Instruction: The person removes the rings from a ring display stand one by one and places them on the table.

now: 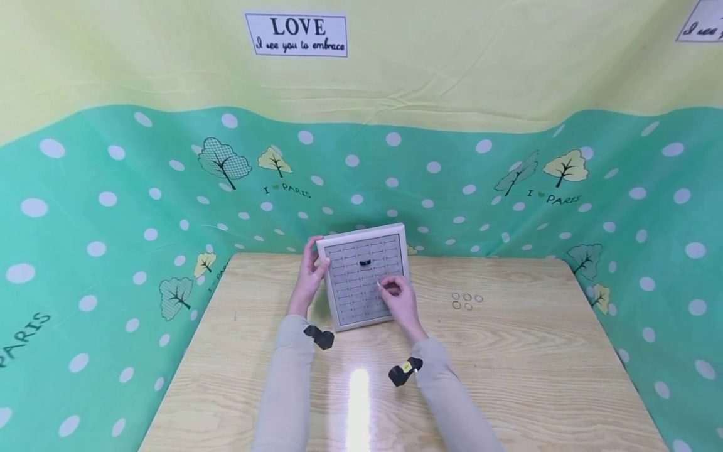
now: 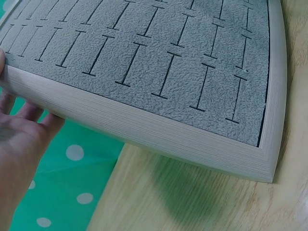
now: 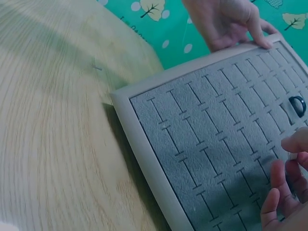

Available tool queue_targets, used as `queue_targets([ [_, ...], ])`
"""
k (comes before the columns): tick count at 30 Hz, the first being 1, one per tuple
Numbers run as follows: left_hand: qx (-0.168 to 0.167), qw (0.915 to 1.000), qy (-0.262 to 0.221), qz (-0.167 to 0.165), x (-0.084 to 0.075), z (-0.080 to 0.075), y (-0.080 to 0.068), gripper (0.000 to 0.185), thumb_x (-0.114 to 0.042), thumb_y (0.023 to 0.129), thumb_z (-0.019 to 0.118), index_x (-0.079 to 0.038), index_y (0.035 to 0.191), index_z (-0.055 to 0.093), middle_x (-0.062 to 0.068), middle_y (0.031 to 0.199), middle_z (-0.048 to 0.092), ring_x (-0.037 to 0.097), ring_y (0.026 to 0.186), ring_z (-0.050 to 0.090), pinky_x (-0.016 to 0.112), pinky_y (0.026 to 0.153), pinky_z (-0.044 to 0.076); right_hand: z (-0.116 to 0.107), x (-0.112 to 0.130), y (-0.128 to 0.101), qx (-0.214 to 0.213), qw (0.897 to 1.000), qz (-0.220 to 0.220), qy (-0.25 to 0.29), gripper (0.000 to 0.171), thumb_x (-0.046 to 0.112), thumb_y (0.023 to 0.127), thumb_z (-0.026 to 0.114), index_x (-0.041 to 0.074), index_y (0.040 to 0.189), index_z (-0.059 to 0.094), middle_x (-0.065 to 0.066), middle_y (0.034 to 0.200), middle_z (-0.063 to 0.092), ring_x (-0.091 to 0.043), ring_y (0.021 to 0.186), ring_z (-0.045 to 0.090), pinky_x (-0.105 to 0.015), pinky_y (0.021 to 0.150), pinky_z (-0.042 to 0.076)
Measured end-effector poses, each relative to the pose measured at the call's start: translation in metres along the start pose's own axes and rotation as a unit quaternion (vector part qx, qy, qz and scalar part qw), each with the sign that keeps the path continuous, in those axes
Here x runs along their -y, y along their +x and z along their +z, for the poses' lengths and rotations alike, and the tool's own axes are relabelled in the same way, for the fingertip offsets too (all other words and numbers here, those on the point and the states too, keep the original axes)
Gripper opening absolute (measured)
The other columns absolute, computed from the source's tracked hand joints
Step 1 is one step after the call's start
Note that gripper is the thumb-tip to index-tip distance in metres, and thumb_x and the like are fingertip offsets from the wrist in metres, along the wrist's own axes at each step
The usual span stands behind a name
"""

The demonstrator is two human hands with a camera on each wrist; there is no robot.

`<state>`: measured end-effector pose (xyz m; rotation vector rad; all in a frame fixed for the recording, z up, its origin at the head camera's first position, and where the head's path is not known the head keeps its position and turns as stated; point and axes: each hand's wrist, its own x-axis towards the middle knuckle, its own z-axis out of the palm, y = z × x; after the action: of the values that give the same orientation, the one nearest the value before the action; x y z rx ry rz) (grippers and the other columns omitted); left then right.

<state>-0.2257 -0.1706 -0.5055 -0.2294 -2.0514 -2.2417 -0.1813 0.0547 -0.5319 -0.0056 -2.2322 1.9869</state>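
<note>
A grey velvet ring tray with rows of slots stands tilted up at the back of the wooden table. My left hand grips its left edge, thumb on the rim and fingers behind; the left wrist view shows the tray's rim above that hand. One dark ring sits in a slot, also seen in the right wrist view as the dark ring. My right hand rests on the tray's face, its fingertips pinched over a slot on something small, seemingly a ring.
Several thin gold rings lie loose on the table right of the tray. A green dotted cloth walls the table on three sides. Bare wood lies in front of the tray.
</note>
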Motion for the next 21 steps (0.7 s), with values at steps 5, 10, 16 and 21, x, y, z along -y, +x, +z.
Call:
queue_targets([
  [5, 0.002, 1.0, -0.003, 0.004, 0.001, 0.001, 0.0, 0.056, 0.0, 0.098, 0.049, -0.016, 0.147, 0.029, 0.022, 0.134, 0.047, 0.026, 0.101, 0.06, 0.043, 0.085, 0.053, -0.01, -0.003, -0.001, 0.006, 1.0, 0.007, 0.008, 0.012, -0.007, 0.083, 0.067, -0.008, 0.094, 0.062, -0.021, 0.102, 0.061, -0.025, 0.08, 0.057, -0.02, 0.07, 0.047],
  [10, 0.002, 1.0, 0.003, 0.005, 0.001, 0.001, 0.0, 0.056, 0.0, 0.098, 0.049, -0.018, 0.147, 0.029, 0.022, 0.134, 0.047, 0.026, 0.101, 0.06, 0.042, 0.085, 0.053, -0.018, -0.01, -0.002, 0.006, 1.0, 0.007, 0.007, 0.012, -0.01, 0.083, 0.066, -0.011, 0.094, 0.062, -0.025, 0.1, 0.06, -0.027, 0.078, 0.057, -0.02, 0.068, 0.047],
  [16, -0.001, 1.0, 0.006, 0.003, 0.001, 0.001, 0.0, 0.056, 0.001, 0.097, 0.048, -0.02, 0.146, 0.03, 0.021, 0.134, 0.047, 0.026, 0.1, 0.061, 0.042, 0.085, 0.053, -0.026, -0.018, -0.005, -0.014, 0.999, 0.032, -0.004, 0.012, -0.002, 0.084, 0.068, -0.002, 0.096, 0.063, -0.013, 0.103, 0.059, -0.015, 0.079, 0.055, -0.021, 0.07, 0.048],
  [21, 0.001, 1.0, 0.002, 0.003, 0.001, 0.0, 0.0, 0.056, 0.001, 0.097, 0.049, -0.019, 0.146, 0.03, 0.021, 0.134, 0.047, 0.027, 0.102, 0.06, 0.042, 0.086, 0.053, -0.035, -0.024, -0.007, -0.024, 0.999, 0.027, -0.009, 0.013, -0.002, 0.084, 0.067, -0.001, 0.096, 0.063, -0.013, 0.11, 0.058, -0.023, 0.084, 0.057, -0.025, 0.073, 0.05],
])
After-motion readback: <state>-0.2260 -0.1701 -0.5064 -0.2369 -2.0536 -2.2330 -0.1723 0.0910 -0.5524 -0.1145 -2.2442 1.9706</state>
